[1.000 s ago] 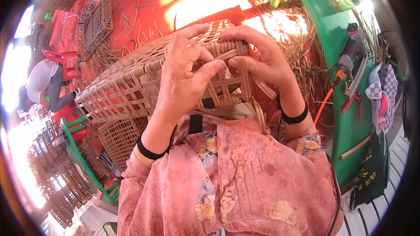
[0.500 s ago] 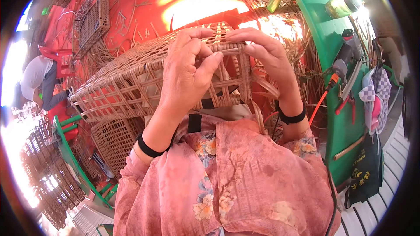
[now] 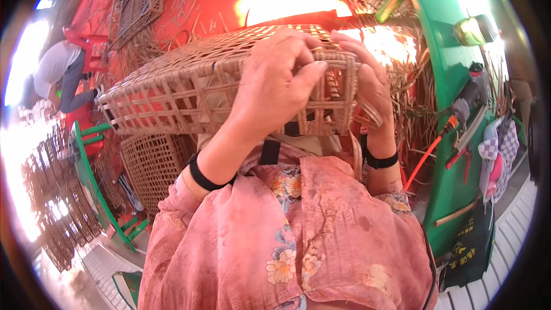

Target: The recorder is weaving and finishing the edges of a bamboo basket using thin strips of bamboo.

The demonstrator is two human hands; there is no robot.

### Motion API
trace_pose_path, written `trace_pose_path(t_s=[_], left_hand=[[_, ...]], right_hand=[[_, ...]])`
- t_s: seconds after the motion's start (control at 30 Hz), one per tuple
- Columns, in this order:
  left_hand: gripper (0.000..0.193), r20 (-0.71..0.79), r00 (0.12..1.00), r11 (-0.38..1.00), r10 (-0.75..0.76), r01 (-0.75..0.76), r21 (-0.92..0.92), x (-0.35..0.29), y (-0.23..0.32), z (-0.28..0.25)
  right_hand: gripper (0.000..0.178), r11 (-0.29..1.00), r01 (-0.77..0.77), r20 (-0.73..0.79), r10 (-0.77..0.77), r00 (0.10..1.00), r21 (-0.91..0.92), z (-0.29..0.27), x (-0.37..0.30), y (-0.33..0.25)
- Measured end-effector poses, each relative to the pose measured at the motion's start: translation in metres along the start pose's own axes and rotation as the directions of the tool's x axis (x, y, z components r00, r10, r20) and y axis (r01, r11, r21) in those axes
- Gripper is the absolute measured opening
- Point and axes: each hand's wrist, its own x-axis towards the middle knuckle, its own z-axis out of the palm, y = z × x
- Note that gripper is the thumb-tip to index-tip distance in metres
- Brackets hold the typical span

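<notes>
A long brown woven wicker basket (image 3: 189, 60) lies across my lap, its right corner between my hands. My left hand (image 3: 272, 83) is closed at the rim beside that corner, index finger curled and thumb pressed towards it. Around the corner's right side my right hand (image 3: 373, 80) is bent, fingertips on the far upper edge and thumb partly hidden behind the weave. A loose flat strip (image 3: 370, 119) loops out below the right palm. Another strip (image 3: 356, 155) hangs down in front of my pink floral top.
A green bench (image 3: 445, 189) on the right holds a jar (image 3: 476, 30), a power tool (image 3: 465, 103) with an orange hose and a checkered cloth (image 3: 499, 143). Cut strips litter the red floor (image 3: 189, 0). At far left, a person (image 3: 60, 72) bends near several woven baskets.
The view has shifted, so the basket and both hands appear further right. My right fingers have come up over the far edge of the corner; my left hand keeps its pinch at the rim.
</notes>
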Motion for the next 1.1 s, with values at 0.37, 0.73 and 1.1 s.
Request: trace_pose_path(t_s=[0.37,0.73,1.1], left_hand=[[0.020,-0.050,0.996,0.995,0.070,-0.073,-0.061,-0.005,-0.009,0.002],[0.018,-0.161,0.960,0.968,0.231,-0.243,-0.060,-0.010,-0.026,-0.015],[0.044,-0.949,0.183,0.674,-0.256,0.738,-0.040,-0.175,-0.233,-0.306]], right_hand=[[0.048,0.993,0.058,-0.287,-0.025,0.958,0.105,0.032,-0.010,0.013],[0.038,0.944,-0.331,-0.306,0.319,0.897,0.016,0.041,0.000,-0.039],[0.063,0.854,-0.230,-0.248,0.124,0.961,-0.467,0.013,-0.016,-0.043]])
